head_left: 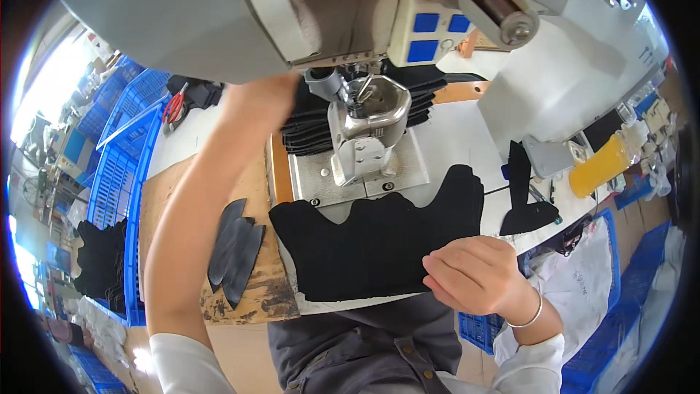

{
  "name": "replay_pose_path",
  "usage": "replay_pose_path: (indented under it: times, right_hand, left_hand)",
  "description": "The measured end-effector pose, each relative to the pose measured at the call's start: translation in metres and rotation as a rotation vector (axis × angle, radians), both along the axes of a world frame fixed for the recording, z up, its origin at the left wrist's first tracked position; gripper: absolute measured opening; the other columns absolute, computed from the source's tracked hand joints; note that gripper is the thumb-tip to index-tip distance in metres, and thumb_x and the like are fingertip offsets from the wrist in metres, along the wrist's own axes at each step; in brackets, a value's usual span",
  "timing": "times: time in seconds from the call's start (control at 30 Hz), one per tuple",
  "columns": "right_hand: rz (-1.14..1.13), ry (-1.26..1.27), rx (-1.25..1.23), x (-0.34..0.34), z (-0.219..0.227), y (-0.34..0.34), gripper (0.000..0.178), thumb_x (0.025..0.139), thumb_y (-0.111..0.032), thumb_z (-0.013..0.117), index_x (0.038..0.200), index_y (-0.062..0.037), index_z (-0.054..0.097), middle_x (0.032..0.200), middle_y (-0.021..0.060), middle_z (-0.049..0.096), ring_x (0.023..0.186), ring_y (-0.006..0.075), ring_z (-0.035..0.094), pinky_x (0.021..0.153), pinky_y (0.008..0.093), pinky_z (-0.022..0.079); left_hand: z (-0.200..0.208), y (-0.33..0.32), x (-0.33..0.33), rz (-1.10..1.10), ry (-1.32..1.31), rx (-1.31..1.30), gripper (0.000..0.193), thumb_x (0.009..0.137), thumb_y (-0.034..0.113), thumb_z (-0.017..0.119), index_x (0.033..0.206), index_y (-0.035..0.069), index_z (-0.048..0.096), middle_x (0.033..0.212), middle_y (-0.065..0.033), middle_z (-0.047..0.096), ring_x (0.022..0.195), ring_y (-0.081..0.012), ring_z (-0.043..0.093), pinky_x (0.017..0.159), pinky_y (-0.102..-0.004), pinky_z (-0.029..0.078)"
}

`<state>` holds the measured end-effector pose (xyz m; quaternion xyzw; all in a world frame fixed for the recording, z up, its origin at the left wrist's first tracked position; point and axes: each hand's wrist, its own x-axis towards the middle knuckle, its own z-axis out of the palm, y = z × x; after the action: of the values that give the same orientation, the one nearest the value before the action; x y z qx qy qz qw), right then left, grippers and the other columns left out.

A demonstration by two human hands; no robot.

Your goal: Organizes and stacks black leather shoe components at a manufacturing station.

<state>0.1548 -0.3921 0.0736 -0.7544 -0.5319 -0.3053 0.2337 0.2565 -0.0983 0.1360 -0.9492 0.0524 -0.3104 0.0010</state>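
The fingers (445,266) of the right hand (474,277), at 4 o'clock, are bent in close to the thumb, their tips over the near right part of the black cloth pieces (372,248); whether they pinch any cloth I cannot tell. The left hand (281,95), toward 11 o'clock, is blurred and partly hidden by the sewing machine (364,124); its finger opening and any hold cannot be told.

The cloth pieces lie at 6 o'clock, their scalloped edge toward the machine's post, their straight edge near the table's front edge. Bare white tabletop (463,142) opens at 2 o'clock, between the post and a narrow black piece (519,197) at 3 o'clock. At 8 o'clock, 1 worn brown board (171,211) carries dark strips (237,248). A black stack (310,128) crowds the post at 11 o'clock; a blue crate (135,190) stands at 9 o'clock.

Marks show on a white sack (572,284) at 4 o'clock, too small to read; 3 blue squares (423,51) sit on the machine's panel at 1 o'clock.
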Motion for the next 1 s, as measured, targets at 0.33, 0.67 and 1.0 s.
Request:
replay_pose_path:
  times: [0.33,0.67,1.0]
  right_hand:
    - [0.016,0.173,-0.067,0.005,0.003,-0.006,0.023,0.062,-0.005,0.075,0.083,-0.0005,0.065,0.074,0.0078,0.064,0.063,0.0230,0.063,0.053,0.0306,0.051]
    - [0.104,0.180,-0.126,-0.006,0.012,0.009,0.013,0.074,-0.011,0.063,0.082,-0.0011,0.065,0.077,0.0085,0.065,0.066,0.0237,0.063,0.059,0.0321,0.050]
    - [0.611,-0.018,-0.419,0.006,0.034,0.107,0.015,0.071,-0.012,0.062,0.082,-0.0030,0.064,0.072,0.0038,0.058,0.068,0.0168,0.059,0.056,0.0244,0.046]
  left_hand:
    - [0.004,0.002,0.004,-0.420,0.499,0.068,0.031,0.090,0.007,0.049,0.120,0.010,0.057,0.118,-0.0113,0.060,0.112,-0.0318,0.055,0.092,-0.0420,0.046]
    - [-0.009,0.070,-0.050,-0.388,-0.090,0.157,0.021,0.087,0.025,0.061,0.099,0.007,0.062,0.098,-0.0082,0.061,0.094,-0.0250,0.058,0.088,-0.0388,0.044]
    - [-0.078,0.078,-0.274,0.442,0.669,-0.761,0.025,0.081,0.023,0.073,0.082,0.003,0.057,0.076,-0.0103,0.056,0.071,-0.0247,0.057,0.065,-0.0361,0.046]
